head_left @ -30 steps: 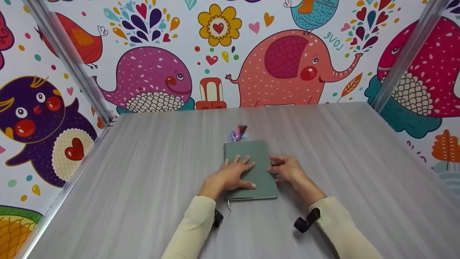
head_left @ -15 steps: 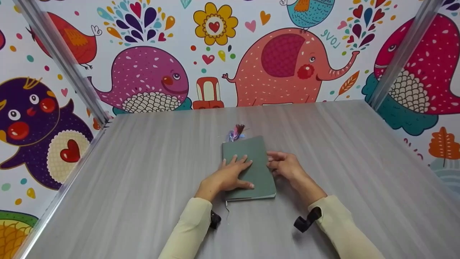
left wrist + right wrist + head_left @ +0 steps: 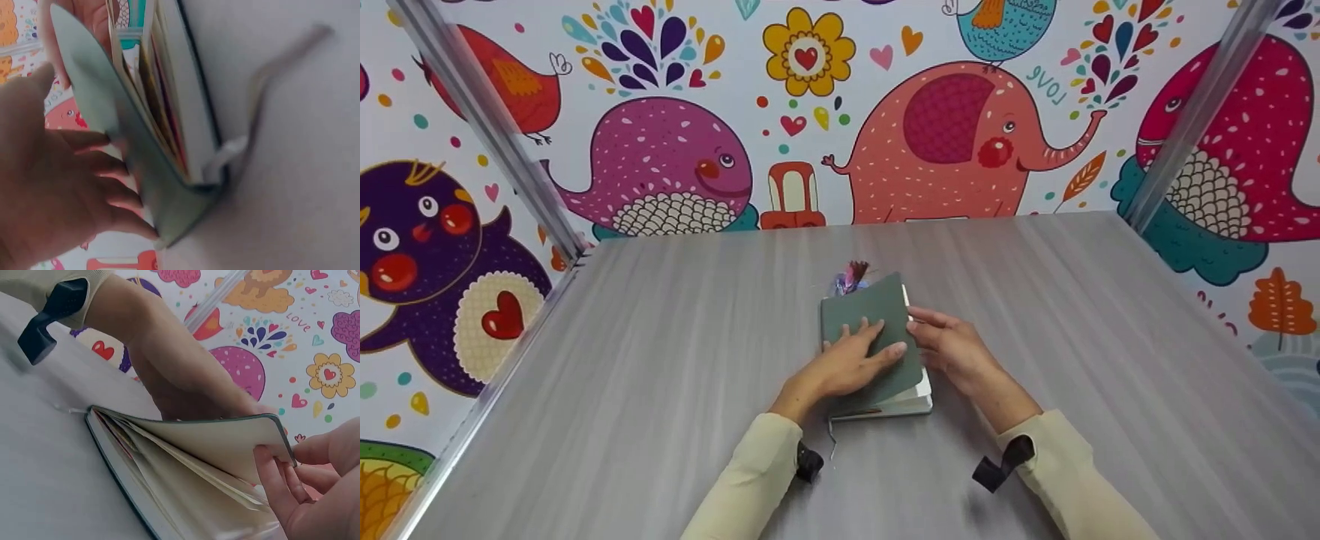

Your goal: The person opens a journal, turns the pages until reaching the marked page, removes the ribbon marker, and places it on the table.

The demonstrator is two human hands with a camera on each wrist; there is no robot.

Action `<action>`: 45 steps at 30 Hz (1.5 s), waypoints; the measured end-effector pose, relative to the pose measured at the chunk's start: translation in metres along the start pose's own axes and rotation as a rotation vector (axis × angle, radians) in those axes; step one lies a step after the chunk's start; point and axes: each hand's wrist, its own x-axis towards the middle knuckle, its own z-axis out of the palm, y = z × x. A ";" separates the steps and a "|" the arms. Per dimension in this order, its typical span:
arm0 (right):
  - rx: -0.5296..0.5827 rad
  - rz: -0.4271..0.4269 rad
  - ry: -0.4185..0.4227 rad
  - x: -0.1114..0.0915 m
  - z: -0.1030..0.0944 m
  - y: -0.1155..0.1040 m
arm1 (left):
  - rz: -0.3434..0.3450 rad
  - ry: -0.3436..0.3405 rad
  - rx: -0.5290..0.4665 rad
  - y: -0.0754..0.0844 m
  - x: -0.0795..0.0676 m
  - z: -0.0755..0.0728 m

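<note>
A green notebook lies on the table with its front cover lifted along the right side. My left hand rests on the cover, fingers spread. At the right edge, my right hand pinches the raised cover between thumb and fingers. The right wrist view shows cream pages fanned beneath the cover, several standing partly up. In the left wrist view, coloured edges show among the pages, and a thin ribbon bookmark trails from the spine end.
A pink and purple tassel sticks out past the notebook's far edge. The grey wood-grain table extends around it. Behind stands a cartoon-printed wall with metal posts at the corners. Black straps hang at both wrists.
The notebook's cover has risen from lying flat, with pages now showing at its right and near edges. The right hand has moved slightly up and left with it; the left thumb has shifted upward.
</note>
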 end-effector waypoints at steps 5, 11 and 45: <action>0.011 -0.006 -0.029 -0.002 0.006 -0.001 | -0.029 0.012 0.005 0.009 -0.001 0.002; 0.032 -0.028 -0.107 -0.003 0.009 -0.001 | -0.047 -0.001 -0.006 0.015 -0.001 -0.002; -0.587 -0.363 -0.259 -0.001 0.016 0.026 | 0.122 0.237 -0.181 -0.041 -0.072 -0.092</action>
